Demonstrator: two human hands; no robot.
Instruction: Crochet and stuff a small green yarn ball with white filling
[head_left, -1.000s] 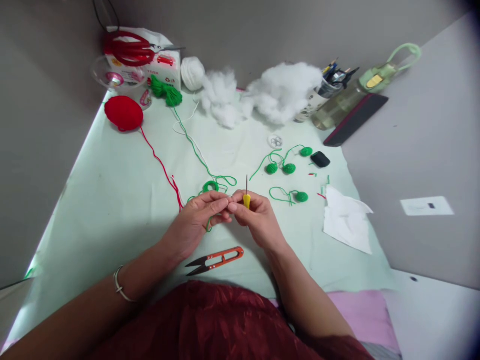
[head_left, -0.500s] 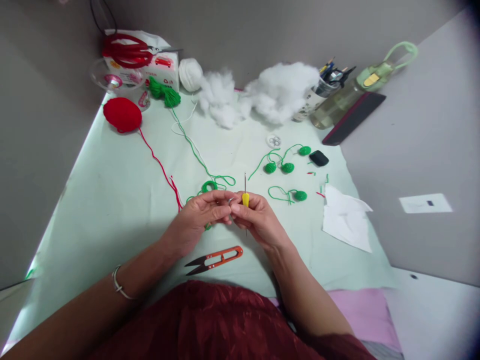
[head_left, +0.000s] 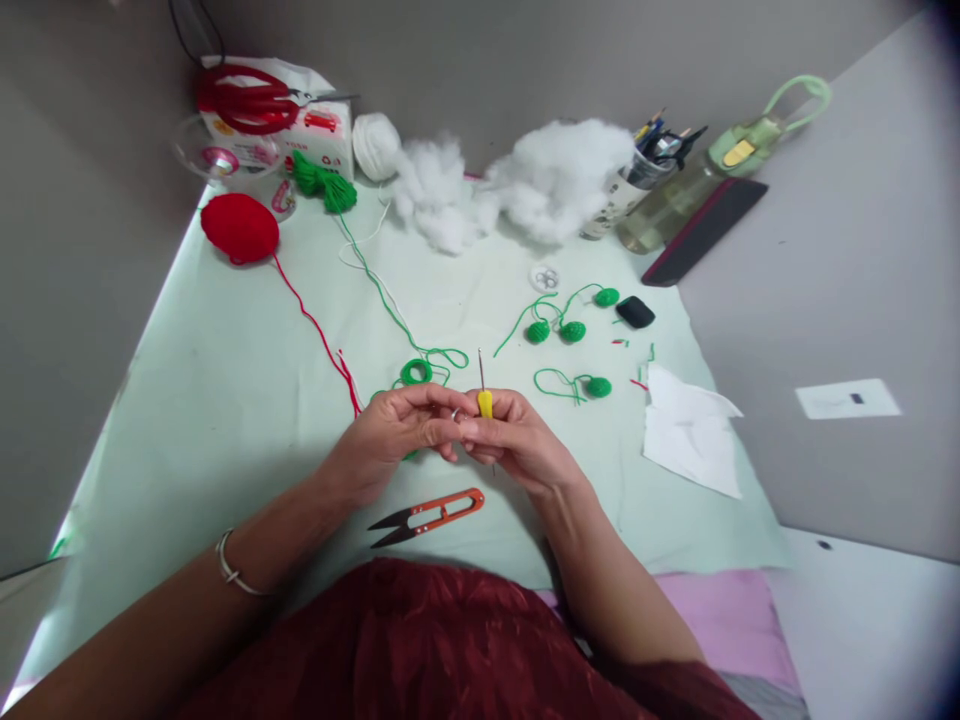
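Note:
My right hand (head_left: pixel 517 435) is closed around a crochet hook with a yellow handle (head_left: pixel 485 403). Its thin metal tip points away from me and leans slightly left. My left hand (head_left: pixel 401 430) meets the right one, thumb and fingers pinched together. A small silvery curved piece (head_left: pixel 455 414) shows between the fingertips, too small to name; whatever else is held there is hidden. Just beyond the left hand lies a loose coil of green yarn (head_left: pixel 416 372), partly covered by it. Orange thread snips (head_left: pixel 439 513) rest on the cloth nearer to me, touched by neither hand.
Red yarn (head_left: pixel 240 228), green yarn (head_left: pixel 324 183) and a white yarn ball (head_left: pixel 376 146) sit at back left. White stuffing (head_left: pixel 559 180) lies along the wall. Several small green crocheted balls (head_left: pixel 573 331) and a white paper (head_left: pixel 686 430) are at right, a bottle (head_left: pixel 675 195) behind.
The hook has tilted a little to the left in my right hand. Both hands remain together in nearly the same place, and the view has shifted slightly.

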